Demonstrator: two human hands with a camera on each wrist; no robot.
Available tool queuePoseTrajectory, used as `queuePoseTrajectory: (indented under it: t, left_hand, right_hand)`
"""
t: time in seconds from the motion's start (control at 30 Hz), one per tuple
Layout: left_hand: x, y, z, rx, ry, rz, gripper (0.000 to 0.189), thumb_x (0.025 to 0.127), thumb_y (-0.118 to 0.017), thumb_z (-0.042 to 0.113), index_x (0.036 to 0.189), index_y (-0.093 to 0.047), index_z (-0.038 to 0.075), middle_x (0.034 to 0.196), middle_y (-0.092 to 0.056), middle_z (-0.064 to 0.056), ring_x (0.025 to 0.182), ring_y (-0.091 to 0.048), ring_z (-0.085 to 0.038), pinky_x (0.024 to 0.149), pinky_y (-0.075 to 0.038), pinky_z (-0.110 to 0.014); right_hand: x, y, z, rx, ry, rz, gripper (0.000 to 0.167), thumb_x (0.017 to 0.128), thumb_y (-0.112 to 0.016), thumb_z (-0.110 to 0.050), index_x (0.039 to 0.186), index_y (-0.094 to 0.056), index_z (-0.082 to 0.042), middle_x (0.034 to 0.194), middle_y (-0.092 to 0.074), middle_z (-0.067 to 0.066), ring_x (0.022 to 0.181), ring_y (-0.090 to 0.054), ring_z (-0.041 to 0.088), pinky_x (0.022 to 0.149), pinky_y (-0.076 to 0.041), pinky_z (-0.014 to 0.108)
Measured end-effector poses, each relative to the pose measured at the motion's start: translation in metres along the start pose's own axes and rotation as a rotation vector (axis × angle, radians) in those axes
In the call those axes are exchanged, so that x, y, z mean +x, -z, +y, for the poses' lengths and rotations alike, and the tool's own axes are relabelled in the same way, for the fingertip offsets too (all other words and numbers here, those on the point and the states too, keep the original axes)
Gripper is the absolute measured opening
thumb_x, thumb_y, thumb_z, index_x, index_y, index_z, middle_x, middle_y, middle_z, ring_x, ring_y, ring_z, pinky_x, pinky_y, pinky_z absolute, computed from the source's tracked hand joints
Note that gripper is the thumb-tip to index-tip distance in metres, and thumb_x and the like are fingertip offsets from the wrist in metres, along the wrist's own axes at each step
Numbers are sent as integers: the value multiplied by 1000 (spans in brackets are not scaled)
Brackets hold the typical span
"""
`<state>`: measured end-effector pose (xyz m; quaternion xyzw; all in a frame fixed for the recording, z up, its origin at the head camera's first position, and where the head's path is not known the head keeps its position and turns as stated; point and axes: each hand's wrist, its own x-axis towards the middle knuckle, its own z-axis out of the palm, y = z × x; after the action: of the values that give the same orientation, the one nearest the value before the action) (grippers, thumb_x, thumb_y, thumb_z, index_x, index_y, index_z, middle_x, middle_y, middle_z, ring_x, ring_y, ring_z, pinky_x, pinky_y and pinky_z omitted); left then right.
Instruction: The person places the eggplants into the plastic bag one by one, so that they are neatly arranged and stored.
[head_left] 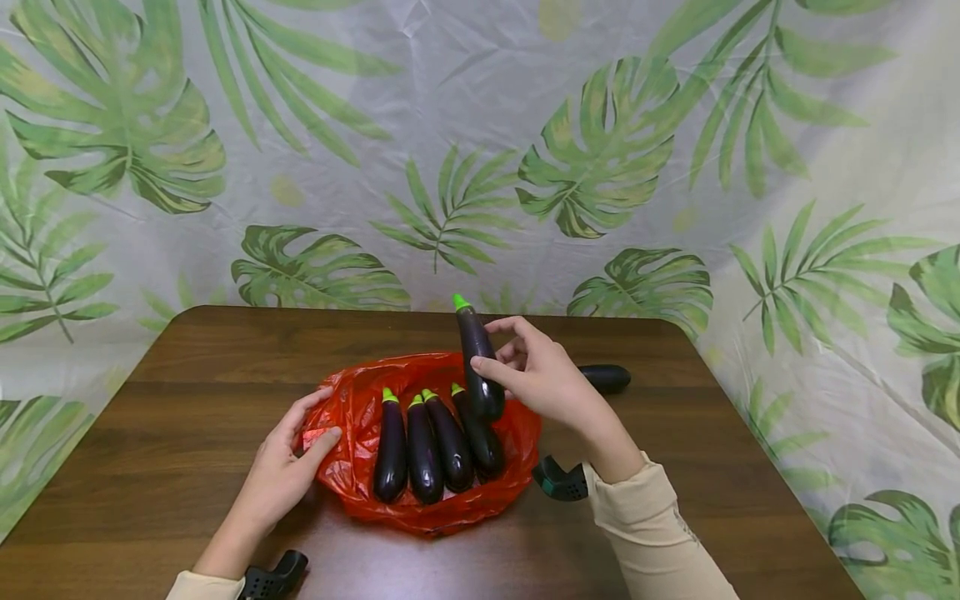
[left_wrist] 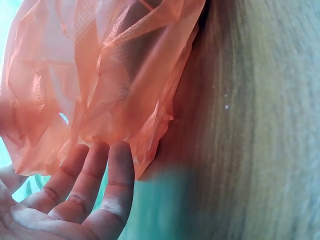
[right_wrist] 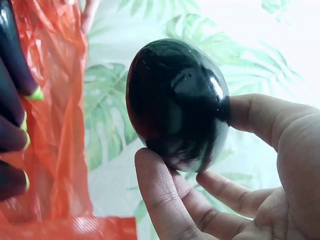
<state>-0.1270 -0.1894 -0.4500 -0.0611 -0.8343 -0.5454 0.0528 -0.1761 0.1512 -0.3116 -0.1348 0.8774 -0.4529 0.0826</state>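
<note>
My right hand (head_left: 551,379) holds a dark purple eggplant (head_left: 480,362) between thumb and fingers, green stem end up, above the right part of a red plastic bag (head_left: 348,467). In the right wrist view, the held eggplant (right_wrist: 175,105) shows its glossy rounded end. Several more eggplants (head_left: 423,458) lie side by side in the open bag, stems pointing away from me. My left hand (head_left: 281,467) holds the bag's left rim, thumb over the inside. From the left wrist view, the fingers (left_wrist: 120,175) lie against the bag's outer side (left_wrist: 115,100).
Another eggplant (head_left: 606,379) lies on the brown wooden table (head_left: 187,417), right of the bag and partly behind my right hand. A leaf-printed cloth (head_left: 450,100) hangs behind the table. Each wrist wears a black camera mount (head_left: 561,480).
</note>
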Motion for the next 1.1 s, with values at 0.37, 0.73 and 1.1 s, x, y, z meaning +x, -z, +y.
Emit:
queuePoseTrajectory:
  t: [0.37, 0.73, 1.1]
  left_hand:
    - [0, 1, 1, 1, 1, -5, 58, 108, -66, 24, 162, -45, 21, 159, -56, -19, 128, -65, -37, 88, -55, -15]
    - [-1, 1, 1, -13, 1, -12, 58, 108, -65, 23, 162, -44, 20, 159, -55, -21, 129, -66, -42, 87, -55, -14]
    - [-1, 1, 1, -8, -16, -6, 57, 108, -65, 23, 162, -45, 18, 159, -54, -21, 130, -65, -44, 87, -55, -14]
  right_hand:
    - [-1, -29, 0, -18, -17, -36, 52, 101, -75, -37, 145, -54, -20, 106, -68, 9, 78, -70, 33, 70, -59, 33]
    - [-3, -54, -2, -21, -18, -86, 51, 100, -77, -38, 142, -56, -19, 97, -66, 6, 78, -73, 36, 67, -59, 34]
    - [3, -72, 5, -51, -17, -131, 54, 101, -76, -38, 143, -55, -13, 97, -66, 7, 71, -70, 25, 64, -58, 31]
